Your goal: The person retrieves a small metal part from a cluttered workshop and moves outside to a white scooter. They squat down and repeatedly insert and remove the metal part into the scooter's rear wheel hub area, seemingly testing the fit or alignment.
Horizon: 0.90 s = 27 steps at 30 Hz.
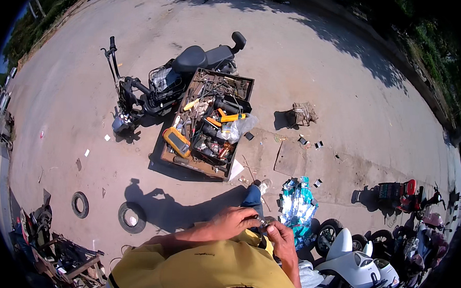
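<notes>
My left hand (232, 221) and my right hand (284, 239) meet in front of my yellow top, close to my body. Between their fingertips is a small greyish metallic part (262, 220), too small to tell its kind. Both hands are closed, with thumbs and fingers pinching at it from either side. Beyond them stands a wooden tool box (214, 170) full of hand tools and loose parts. On its near left corner lies a yellow multimeter (177, 142). A yellow-and-black tool (232, 117) rests across the middle, beside a clear plastic bag (242, 128).
Behind the box stands an electric scooter (191, 60). Two tyres (80, 204) lie on the concrete at left. A crumpled silver-and-teal sheet (296, 203) is right of my foot. White scooter panels (357, 268) and wheels crowd the lower right; scrap frames (70, 258) fill the lower left.
</notes>
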Motion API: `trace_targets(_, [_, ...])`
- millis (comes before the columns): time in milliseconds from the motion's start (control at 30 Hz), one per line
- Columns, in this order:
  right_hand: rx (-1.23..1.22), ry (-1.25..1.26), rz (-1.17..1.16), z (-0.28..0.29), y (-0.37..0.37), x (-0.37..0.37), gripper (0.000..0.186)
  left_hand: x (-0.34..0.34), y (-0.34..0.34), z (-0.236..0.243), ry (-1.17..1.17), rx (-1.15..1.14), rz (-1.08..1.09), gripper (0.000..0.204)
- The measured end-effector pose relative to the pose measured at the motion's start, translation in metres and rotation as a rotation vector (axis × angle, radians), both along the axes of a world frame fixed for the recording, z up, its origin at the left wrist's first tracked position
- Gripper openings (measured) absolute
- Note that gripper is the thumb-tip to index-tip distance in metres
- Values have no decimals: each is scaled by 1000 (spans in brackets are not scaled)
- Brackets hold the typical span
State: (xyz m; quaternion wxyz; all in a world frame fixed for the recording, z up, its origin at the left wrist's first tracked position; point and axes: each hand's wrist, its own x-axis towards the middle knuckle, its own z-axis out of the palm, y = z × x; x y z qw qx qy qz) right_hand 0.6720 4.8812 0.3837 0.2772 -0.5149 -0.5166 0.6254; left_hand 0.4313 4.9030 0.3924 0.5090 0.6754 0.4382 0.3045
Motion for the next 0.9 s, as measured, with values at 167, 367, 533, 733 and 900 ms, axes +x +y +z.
trace_targets(167, [107,-84,141,7,149,37,34,39,121,-8,-109,135,143,31])
trace_targets(367, [235,-223,426,25,301,98,30,95,228,20,-31,-203,262,32])
trace_targets(533, [257,-185,365,32,369,138,29,140,310,14,-40,-133,188,27])
trace_targets(733, [89,-71,134,5,411,176,33,166,408,-11,-111,365,-71,23])
trace_targets(900, [168,-111,-18,4,487,179,31,178,514,9,-87,-149,-161,29])
